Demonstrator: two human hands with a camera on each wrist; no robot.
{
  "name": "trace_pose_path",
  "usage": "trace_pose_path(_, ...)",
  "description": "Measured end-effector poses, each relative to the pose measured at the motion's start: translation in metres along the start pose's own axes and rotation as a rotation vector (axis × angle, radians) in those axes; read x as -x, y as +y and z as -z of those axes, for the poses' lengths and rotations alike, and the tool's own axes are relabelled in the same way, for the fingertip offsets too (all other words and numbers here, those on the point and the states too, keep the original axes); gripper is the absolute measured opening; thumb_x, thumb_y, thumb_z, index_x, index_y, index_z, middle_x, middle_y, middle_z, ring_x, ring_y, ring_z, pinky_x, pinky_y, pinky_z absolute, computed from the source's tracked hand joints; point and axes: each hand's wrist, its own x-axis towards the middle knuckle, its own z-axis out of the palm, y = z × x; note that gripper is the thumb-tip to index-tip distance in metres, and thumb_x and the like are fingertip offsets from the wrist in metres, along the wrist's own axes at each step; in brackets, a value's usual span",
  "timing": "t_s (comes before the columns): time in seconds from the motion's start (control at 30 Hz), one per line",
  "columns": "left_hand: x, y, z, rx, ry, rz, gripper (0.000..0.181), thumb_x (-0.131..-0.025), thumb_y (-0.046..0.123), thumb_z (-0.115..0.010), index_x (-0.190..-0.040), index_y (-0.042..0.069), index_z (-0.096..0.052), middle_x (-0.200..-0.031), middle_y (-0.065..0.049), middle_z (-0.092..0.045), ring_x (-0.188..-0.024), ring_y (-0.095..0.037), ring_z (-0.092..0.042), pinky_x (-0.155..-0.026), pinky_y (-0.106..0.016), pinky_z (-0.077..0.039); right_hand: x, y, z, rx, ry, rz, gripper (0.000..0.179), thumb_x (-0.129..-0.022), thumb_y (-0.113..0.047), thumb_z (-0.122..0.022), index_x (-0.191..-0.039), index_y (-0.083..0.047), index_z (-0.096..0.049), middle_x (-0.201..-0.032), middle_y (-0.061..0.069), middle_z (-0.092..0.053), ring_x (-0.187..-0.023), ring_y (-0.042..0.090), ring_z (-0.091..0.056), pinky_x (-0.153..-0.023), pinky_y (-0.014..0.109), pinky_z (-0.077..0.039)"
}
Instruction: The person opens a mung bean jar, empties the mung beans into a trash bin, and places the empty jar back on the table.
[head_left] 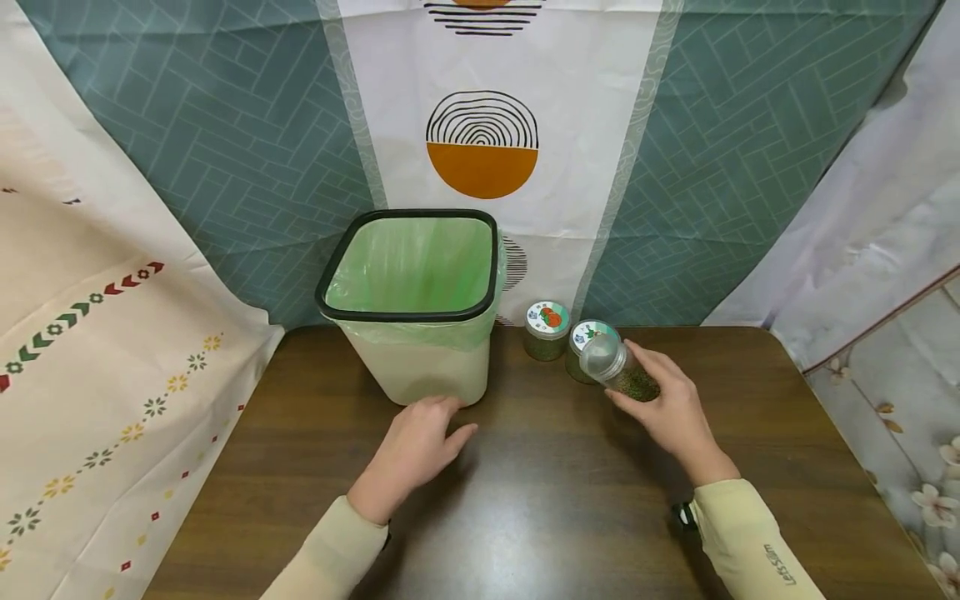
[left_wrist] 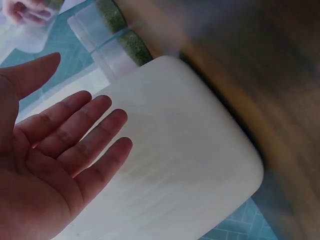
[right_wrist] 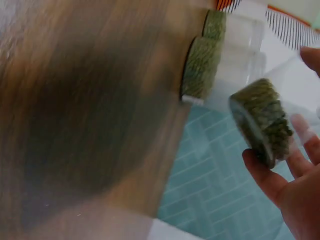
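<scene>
My right hand (head_left: 671, 408) holds a clear jar (head_left: 634, 382) tilted over the table, its translucent lid pointing left. Dried green bits fill the lower part of this jar (right_wrist: 262, 117), seen also in the right wrist view. Just behind it stand two similar lidded jars: one with a red-orange picture on its lid (head_left: 547, 317), the other with a green-and-white lid (head_left: 586, 332), partly covered by the held jar. My left hand (head_left: 420, 442) is at the foot of a cream trash bin (head_left: 442, 367). In the left wrist view its fingers (left_wrist: 95, 125) are extended and hold nothing.
The bin has a black rim (head_left: 397, 317) and a green liner bag (head_left: 420, 258). It stands at the back left of the brown wooden table (head_left: 525, 492). A patterned curtain (head_left: 720, 167) hangs right behind the table, with more cloth at both sides.
</scene>
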Motion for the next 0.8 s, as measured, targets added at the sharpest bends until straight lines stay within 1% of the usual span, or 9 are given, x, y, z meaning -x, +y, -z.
trace_pose_path(0.1, -0.006, 0.003, 0.006, 0.035, 0.019, -0.006, 0.035, -0.085, 0.041, -0.064, -0.109, 0.015, -0.066, -0.102, 0.002, -0.068, -0.095, -0.016, -0.064, -0.080, -0.034, -0.052, 0.002, -0.010, -0.001, 0.063, -0.046, 0.073, 0.079, -0.063, -0.030, -0.086, -0.134, -0.030, -0.051, -0.125, 0.001, -0.056, -0.114, 0.022, -0.054, -0.090, 0.045, -0.046)
trace_pose_path(0.2, -0.013, 0.012, 0.012, 0.090, 0.041, -0.028, 0.040, -0.086, 0.044, -0.062, -0.115, 0.016, -0.065, -0.109, 0.004, -0.067, -0.103, -0.014, -0.062, -0.086, -0.033, -0.051, 0.003, -0.019, -0.002, 0.103, -0.069, 0.119, 0.079, -0.062, -0.030, -0.086, -0.133, -0.030, -0.052, -0.124, 0.001, -0.057, -0.112, 0.022, -0.055, -0.087, 0.044, -0.048)
trace_pose_path(0.3, -0.021, 0.024, 0.015, 0.150, 0.066, -0.071, 0.044, -0.088, 0.044, -0.060, -0.122, 0.017, -0.061, -0.118, 0.005, -0.064, -0.110, -0.012, -0.060, -0.092, -0.031, -0.049, 0.004, -0.027, -0.004, 0.123, -0.083, 0.151, 0.078, -0.061, -0.031, -0.086, -0.132, -0.030, -0.053, -0.123, -0.001, -0.058, -0.112, 0.020, -0.056, -0.086, 0.043, -0.050)
trace_pose_path(0.37, -0.027, 0.031, 0.015, 0.186, 0.077, -0.105, 0.046, -0.088, 0.043, -0.060, -0.126, 0.017, -0.058, -0.122, 0.005, -0.062, -0.114, -0.012, -0.058, -0.095, -0.031, -0.048, 0.006, -0.033, -0.006, 0.139, -0.096, 0.167, 0.077, -0.061, -0.032, -0.086, -0.131, -0.030, -0.054, -0.122, -0.002, -0.059, -0.112, 0.019, -0.056, -0.084, 0.043, -0.051)
trace_pose_path(0.47, -0.034, 0.041, 0.012, 0.228, 0.085, -0.162, 0.053, -0.088, 0.044, -0.061, -0.133, 0.018, -0.052, -0.130, 0.004, -0.058, -0.120, -0.011, -0.054, -0.099, -0.030, -0.045, 0.010, -0.042, -0.010, 0.154, -0.134, 0.170, 0.077, -0.061, -0.035, -0.085, -0.132, -0.032, -0.053, -0.121, -0.002, -0.060, -0.112, 0.020, -0.057, -0.083, 0.043, -0.052)
trace_pose_path(0.53, -0.037, 0.046, 0.009, 0.249, 0.069, -0.184, 0.061, -0.086, 0.048, -0.061, -0.137, 0.019, -0.048, -0.135, 0.005, -0.053, -0.124, -0.012, -0.051, -0.101, -0.031, -0.044, 0.012, -0.048, -0.013, 0.160, -0.162, 0.167, 0.077, -0.062, -0.037, -0.085, -0.132, -0.032, -0.053, -0.121, -0.002, -0.060, -0.112, 0.020, -0.057, -0.082, 0.044, -0.052)
trace_pose_path(0.6, -0.040, 0.051, 0.006, 0.258, 0.036, -0.193, 0.069, -0.083, 0.056, -0.060, -0.140, 0.021, -0.042, -0.139, 0.005, -0.049, -0.127, -0.012, -0.048, -0.102, -0.033, -0.043, 0.013, -0.052, -0.015, 0.164, -0.185, 0.166, 0.077, -0.062, -0.037, -0.084, -0.132, -0.033, -0.052, -0.122, -0.002, -0.060, -0.112, 0.020, -0.057, -0.081, 0.043, -0.053)
trace_pose_path(0.7, -0.043, 0.055, 0.001, 0.271, -0.021, -0.182, 0.081, -0.079, 0.065, -0.058, -0.144, 0.024, -0.035, -0.143, 0.006, -0.043, -0.129, -0.013, -0.045, -0.102, -0.034, -0.043, 0.014, -0.059, -0.017, 0.163, -0.203, 0.173, 0.076, -0.062, -0.036, -0.084, -0.132, -0.032, -0.053, -0.121, -0.003, -0.059, -0.111, 0.019, -0.058, -0.081, 0.042, -0.053)
trace_pose_path(0.8, -0.045, 0.057, -0.002, 0.278, -0.052, -0.171, 0.083, -0.077, 0.068, -0.057, -0.144, 0.024, -0.034, -0.143, 0.006, -0.042, -0.129, -0.013, -0.045, -0.103, -0.034, -0.043, 0.013, -0.065, -0.019, 0.158, -0.207, 0.187, 0.075, -0.062, -0.035, -0.084, -0.131, -0.032, -0.054, -0.121, -0.003, -0.059, -0.109, 0.018, -0.059, -0.080, 0.040, -0.054)
